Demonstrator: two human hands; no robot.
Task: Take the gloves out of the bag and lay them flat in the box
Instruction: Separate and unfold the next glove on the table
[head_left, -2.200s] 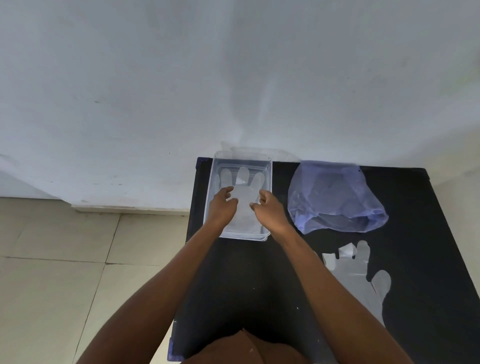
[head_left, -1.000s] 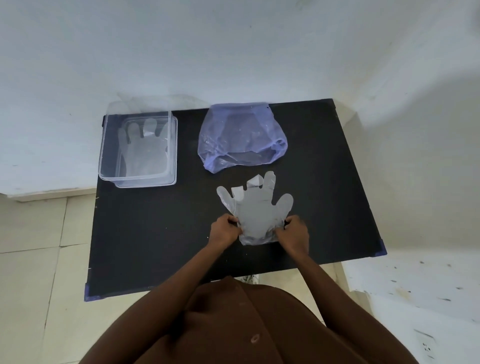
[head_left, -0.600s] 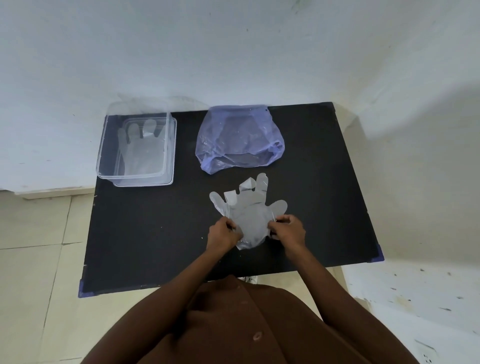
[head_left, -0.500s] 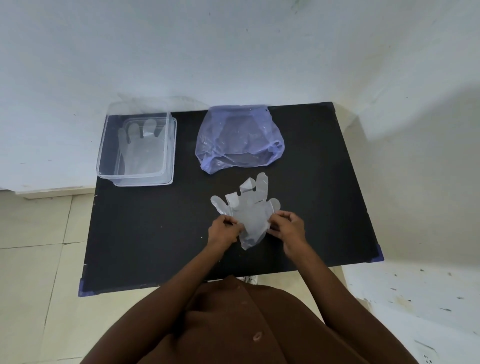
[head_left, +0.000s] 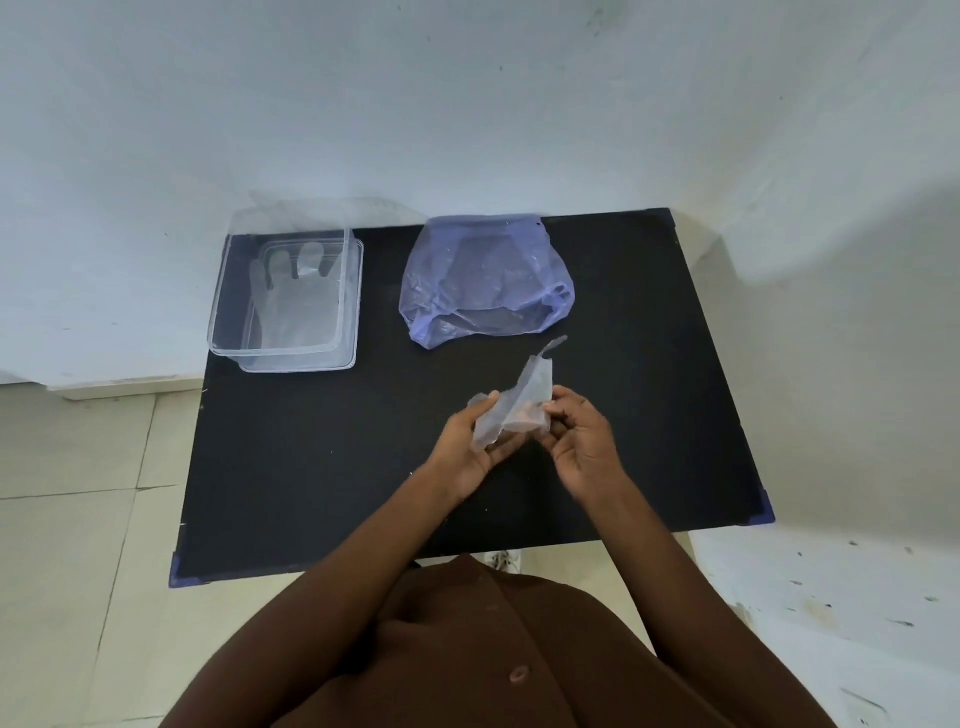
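A clear plastic glove (head_left: 527, 395) is lifted off the black table (head_left: 322, 457), crumpled and folded between my hands. My left hand (head_left: 475, 447) grips its lower left part and my right hand (head_left: 579, 441) pinches its right edge. One glove finger sticks up toward the bag. The blue-tinted plastic bag (head_left: 485, 280) lies at the back middle of the table, its mouth facing me. The clear box (head_left: 353, 306) stands at the back left corner, and a flat clear glove (head_left: 293, 301) lies in it, fingers pointing to the wall.
A white wall runs right behind the table and another closes in on the right. Tiled floor lies to the left. My brown shirt fills the bottom of the view.
The glove lay flat on the table with my hands at its cuff. Both hands have now gathered it and raised it off the table. Box and bag have not moved.
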